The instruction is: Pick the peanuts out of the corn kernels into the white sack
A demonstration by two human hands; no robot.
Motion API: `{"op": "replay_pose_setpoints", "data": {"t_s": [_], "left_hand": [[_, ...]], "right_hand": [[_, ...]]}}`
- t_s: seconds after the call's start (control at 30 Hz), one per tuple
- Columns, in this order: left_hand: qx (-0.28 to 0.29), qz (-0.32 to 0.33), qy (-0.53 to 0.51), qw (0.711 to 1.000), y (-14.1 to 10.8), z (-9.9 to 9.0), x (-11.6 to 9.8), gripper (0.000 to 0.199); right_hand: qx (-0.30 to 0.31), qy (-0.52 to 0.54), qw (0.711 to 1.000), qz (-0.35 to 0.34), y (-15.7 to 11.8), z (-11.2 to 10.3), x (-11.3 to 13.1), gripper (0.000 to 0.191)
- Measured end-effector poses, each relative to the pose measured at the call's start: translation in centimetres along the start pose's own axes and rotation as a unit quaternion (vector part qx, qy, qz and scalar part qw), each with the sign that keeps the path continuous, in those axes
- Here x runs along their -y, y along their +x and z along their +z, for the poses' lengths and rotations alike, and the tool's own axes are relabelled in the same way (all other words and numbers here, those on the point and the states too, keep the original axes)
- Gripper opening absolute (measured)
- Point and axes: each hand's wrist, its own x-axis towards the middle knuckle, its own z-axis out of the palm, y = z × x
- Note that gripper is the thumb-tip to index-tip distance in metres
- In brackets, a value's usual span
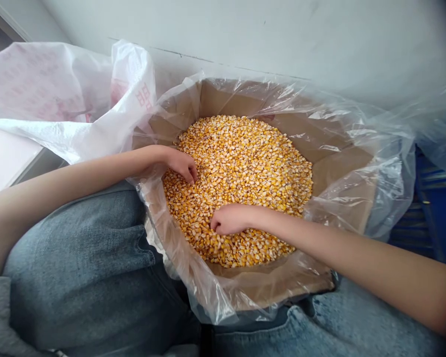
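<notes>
Yellow and whitish corn kernels (241,163) lie heaped in a cardboard box (223,99) lined with a clear plastic bag (357,198). At the left side of the heap, my left hand (182,164) is closed, its curled fingers pointing down at the kernels. My right hand (229,219) rests low over the near part of the heap, also closed, with its fingertips tucked under. Whatever either hand may hold is hidden by the fingers.
A white plastic sack (107,119) with red print is draped to the left of the box. Behind stands a pale wall (245,39). Blue slatted plastic (438,208) shows at the right. My legs in jeans (85,248) flank the box.
</notes>
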Motion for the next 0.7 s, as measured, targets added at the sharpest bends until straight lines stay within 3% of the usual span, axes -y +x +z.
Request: {"op": "replay_pose_setpoints", "data": {"t_s": [0.07,0.13,0.27,0.43,0.57,0.7], "left_hand": [[-0.002,-0.004,-0.001,1.000,-0.1,-0.1,0.0,0.035],[-0.008,-0.012,-0.008,1.000,-0.2,-0.1,0.0,0.037],[0.012,-0.004,-0.023,1.000,-0.3,-0.1,-0.2,0.037],[0.048,0.012,-0.033,0.998,-0.1,0.1,-0.5,0.037],[0.043,0.003,-0.021,0.999,0.0,0.1,-0.5,0.038],[0.032,-0.009,-0.008,0.999,0.3,0.4,-0.3,0.039]], "right_hand": [[0.048,-0.010,0.999,-0.006,0.0,0.3,0.2,0.035],[0.050,-0.011,0.999,-0.009,-0.1,0.3,0.3,0.034],[-0.072,-0.004,0.997,0.001,-0.3,0.0,0.3,0.032],[-0.231,0.012,0.971,0.052,-0.1,-0.2,0.5,0.039],[-0.238,0.034,0.967,0.079,0.5,0.2,0.6,0.056],[-0.244,0.092,0.962,0.082,0.9,0.6,0.3,0.056]]}}
